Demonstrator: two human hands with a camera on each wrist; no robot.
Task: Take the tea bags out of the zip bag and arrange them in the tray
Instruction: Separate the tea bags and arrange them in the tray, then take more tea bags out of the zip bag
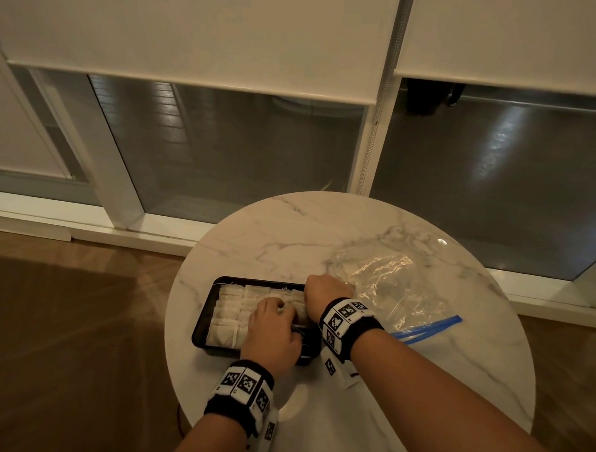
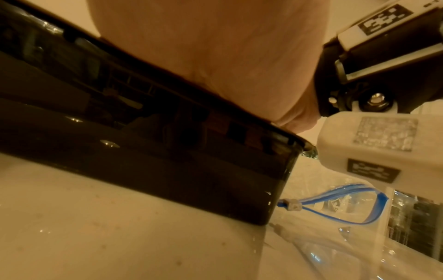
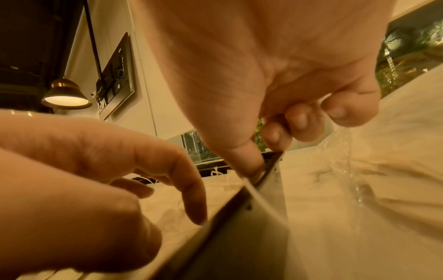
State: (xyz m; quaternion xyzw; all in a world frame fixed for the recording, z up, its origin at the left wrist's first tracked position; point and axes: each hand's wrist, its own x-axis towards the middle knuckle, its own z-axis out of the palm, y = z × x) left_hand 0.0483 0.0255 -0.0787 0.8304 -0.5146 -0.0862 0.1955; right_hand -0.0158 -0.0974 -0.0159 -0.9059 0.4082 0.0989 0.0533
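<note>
Tea bags (image 1: 234, 311) lay in rows filling the black tray (image 1: 202, 317), the zip bag (image 1: 392, 290) apparently empty beside it. Left hand (image 1: 272, 329), fingers bent, pressed the bags flat, probably to even the rows. Right hand (image 1: 326, 289) curled over the tray's right rim, likely steadying it.

Left hand (image 1: 270, 336) fingers down — right hand (image 1: 326, 291) curled.

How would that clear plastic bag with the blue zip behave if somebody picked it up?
The zip bag would probably flop and sag: it lies crumpled and wrinkled on the marble table. It looks empty, so likely very light. Its glossy film may slide easily on the smooth top, and the blue zip strip seems the firmest place to pinch.
</note>
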